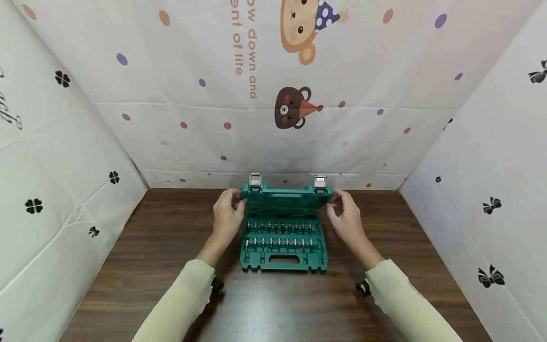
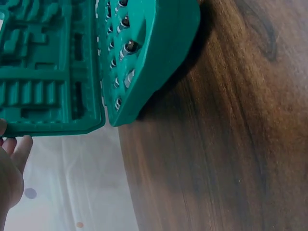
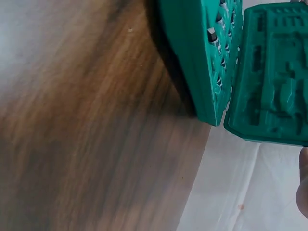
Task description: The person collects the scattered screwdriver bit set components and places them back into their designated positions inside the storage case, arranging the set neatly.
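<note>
A green plastic socket set case [image 1: 252, 260] lies on the table with its lid [image 1: 282, 198] raised nearly upright at the back. Two rows of small chrome bit sockets [image 1: 279, 244] stand in the base, and two metal latches [image 1: 320, 183] sit along the lid's upper edge. My left hand [image 1: 228, 214] holds the lid at its left side edge; the left wrist view shows fingers [image 2: 21, 151] at that edge. On the opposite side, my right hand [image 1: 347, 218] holds the lid's right edge. Only a little of that hand [image 3: 303, 187] appears in the right wrist view.
The dark wood-grain table [image 1: 171, 247] meets a printed white backdrop [image 1: 188, 142] just behind the case. White patterned sheets [image 1: 461, 209] rise on the left and right sides. A handle slot is cut into the base's front.
</note>
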Tool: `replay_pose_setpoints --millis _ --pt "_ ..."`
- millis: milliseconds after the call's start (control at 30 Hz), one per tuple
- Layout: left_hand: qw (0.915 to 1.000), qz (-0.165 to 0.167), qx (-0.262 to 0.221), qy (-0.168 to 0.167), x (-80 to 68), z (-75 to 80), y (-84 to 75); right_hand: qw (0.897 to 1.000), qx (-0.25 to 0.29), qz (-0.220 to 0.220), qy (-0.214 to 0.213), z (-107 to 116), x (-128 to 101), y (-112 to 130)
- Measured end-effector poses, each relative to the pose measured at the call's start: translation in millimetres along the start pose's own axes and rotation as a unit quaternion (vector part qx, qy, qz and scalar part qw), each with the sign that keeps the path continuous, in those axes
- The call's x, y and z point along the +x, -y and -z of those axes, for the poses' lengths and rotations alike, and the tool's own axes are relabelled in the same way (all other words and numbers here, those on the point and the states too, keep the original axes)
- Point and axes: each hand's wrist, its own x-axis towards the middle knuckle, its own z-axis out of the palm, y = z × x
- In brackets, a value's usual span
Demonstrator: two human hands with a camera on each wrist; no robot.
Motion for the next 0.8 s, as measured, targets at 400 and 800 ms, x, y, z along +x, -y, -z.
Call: replay_pose_setpoints --millis 400,800 --pt "0.9983 0.033 0.021 0.043 -8.7 15.7 -16.0 0.998 -0.033 -0.037 0.040 4 -18 18" --pt "0.9885 0.104 0.025 0.107 -25.6 29.7 -32.2 0.997 -0.067 -0.025 0.029 8 -34 24"
